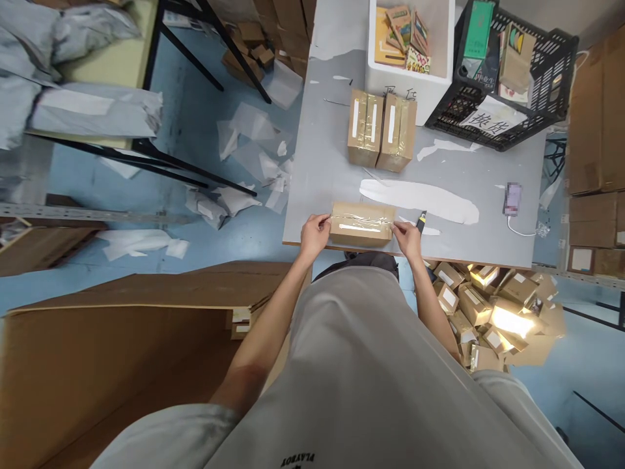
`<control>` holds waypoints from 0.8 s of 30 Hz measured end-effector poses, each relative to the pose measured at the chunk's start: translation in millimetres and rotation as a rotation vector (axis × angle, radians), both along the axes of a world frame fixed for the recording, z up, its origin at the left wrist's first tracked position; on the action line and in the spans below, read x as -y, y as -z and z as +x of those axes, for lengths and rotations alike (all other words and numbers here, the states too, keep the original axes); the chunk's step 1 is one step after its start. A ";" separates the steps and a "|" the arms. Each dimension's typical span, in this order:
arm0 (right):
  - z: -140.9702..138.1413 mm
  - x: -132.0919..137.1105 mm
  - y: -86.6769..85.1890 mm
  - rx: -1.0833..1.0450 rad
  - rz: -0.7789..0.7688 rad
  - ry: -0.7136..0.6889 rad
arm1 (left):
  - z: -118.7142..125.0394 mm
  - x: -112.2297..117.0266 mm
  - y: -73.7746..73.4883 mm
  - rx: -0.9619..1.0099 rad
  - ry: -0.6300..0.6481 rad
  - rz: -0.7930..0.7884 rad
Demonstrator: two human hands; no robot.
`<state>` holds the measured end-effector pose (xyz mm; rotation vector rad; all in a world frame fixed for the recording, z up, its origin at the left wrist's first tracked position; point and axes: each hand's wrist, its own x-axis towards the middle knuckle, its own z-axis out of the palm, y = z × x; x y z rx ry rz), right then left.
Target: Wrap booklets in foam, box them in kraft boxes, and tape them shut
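A small taped cardboard box [362,223] lies at the table's near edge, with clear tape and a white label strip on its top. My left hand [315,234] grips its left end, fingers bent and pressed together at the upper corner. At the opposite end my right hand [407,238] pinches the right side in the same way. Just beside the right fingers lies a black and yellow utility knife [421,221]. Beyond the box, two more taped cardboard boxes [381,130] stand side by side.
A white bin [409,78] of booklets and a black crate [498,107] stand at the table's [332,98] back. A phone [512,198] with a cable lies right. Parcels [483,312] are heaped below right; a large open carton [122,365] is at left.
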<state>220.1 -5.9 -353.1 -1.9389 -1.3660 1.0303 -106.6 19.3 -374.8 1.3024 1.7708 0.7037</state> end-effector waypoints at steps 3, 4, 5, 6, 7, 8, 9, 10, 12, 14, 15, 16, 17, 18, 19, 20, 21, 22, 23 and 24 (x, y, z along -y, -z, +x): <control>-10.2 5.0 2.3 0.021 -0.060 0.066 | -2.1 7.8 4.0 0.040 -0.025 -0.037; -13.6 8.2 3.7 0.015 -0.073 0.097 | -2.8 11.6 5.6 0.058 -0.034 -0.050; -16.6 11.8 5.1 0.004 -0.082 0.124 | -3.3 15.4 7.0 0.073 -0.043 -0.065; -19.1 15.4 6.4 -0.008 -0.088 0.144 | -3.7 19.0 8.1 0.085 -0.050 -0.078; -20.9 18.8 7.7 -0.021 -0.091 0.157 | -3.7 22.2 8.9 0.095 -0.057 -0.088; -22.0 21.9 9.0 -0.033 -0.091 0.166 | -3.5 24.8 9.4 0.101 -0.064 -0.094; -22.3 24.6 10.4 -0.044 -0.087 0.174 | -2.9 26.7 9.8 0.104 -0.071 -0.096; -21.7 27.2 11.8 -0.052 -0.082 0.181 | -2.2 27.8 10.0 0.107 -0.076 -0.092; -17.4 32.2 15.1 -0.063 -0.070 0.190 | -0.3 27.9 10.8 0.128 -0.073 -0.080; -8.8 38.3 18.4 -0.062 -0.058 0.207 | 1.5 25.7 12.7 0.175 -0.059 -0.077; -2.9 41.9 19.7 -0.048 -0.053 0.228 | 2.2 24.0 14.1 0.195 -0.057 -0.083; 3.9 45.7 20.5 -0.024 -0.050 0.258 | 3.1 22.3 15.8 0.204 -0.064 -0.097; 11.4 49.7 20.7 0.008 -0.049 0.293 | 4.1 20.5 17.5 0.202 -0.076 -0.117; 19.1 53.7 20.1 0.042 -0.049 0.328 | 5.6 19.0 19.0 0.195 -0.084 -0.141; 26.8 57.3 18.6 0.074 -0.051 0.360 | 7.8 17.8 20.1 0.192 -0.081 -0.168; 33.9 60.6 16.1 0.100 -0.048 0.387 | 11.1 17.0 20.5 0.201 -0.063 -0.196; 40.1 63.3 12.7 0.115 -0.039 0.405 | 15.5 16.8 19.9 0.225 -0.031 -0.222; 45.0 65.5 8.4 0.120 -0.024 0.413 | 21.1 17.0 18.1 0.262 0.011 -0.241; 48.4 67.0 3.4 0.116 -0.007 0.411 | 27.9 17.6 15.2 0.308 0.059 -0.255; 50.1 68.0 -2.2 0.104 0.008 0.399 | 35.6 18.6 11.2 0.356 0.104 -0.266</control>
